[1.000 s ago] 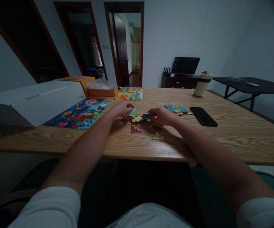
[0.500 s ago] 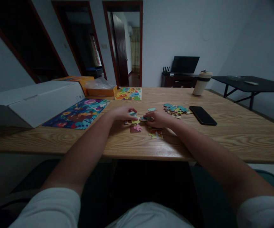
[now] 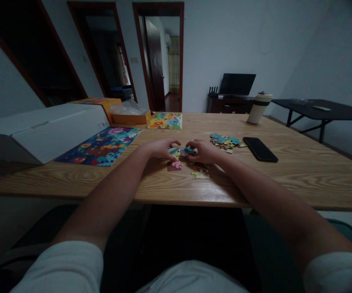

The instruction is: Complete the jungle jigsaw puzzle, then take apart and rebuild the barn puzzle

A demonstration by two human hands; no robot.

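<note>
My left hand [image 3: 163, 149] is curled, thumb and fingers around pale green and yellow jigsaw puzzle pieces [image 3: 173, 152] low over the wooden table. Just to the right, my right hand [image 3: 204, 151] pinches teal jigsaw pieces [image 3: 187, 151], and the two sets meet or nearly meet. Fingers hide part of both sets. In front of the hands lies a pink jigsaw piece [image 3: 177, 164]. A yellow jigsaw piece [image 3: 200, 174] rests nearer the table edge, with darker pieces partly under my right hand.
A pile of jigsaw pieces [image 3: 225, 141] lies right of my hands, beside a black phone [image 3: 259, 149]. A cup [image 3: 259, 108] stands at the back right. On the left are a blue picture sheet [image 3: 103, 146], a white box [image 3: 60, 130], an orange box [image 3: 131, 118] and a yellow picture sheet [image 3: 165, 121].
My left hand has shifted right, towards my right hand. My right hand's fingers have lifted a little, and the loose pale green piece behind them no longer shows.
</note>
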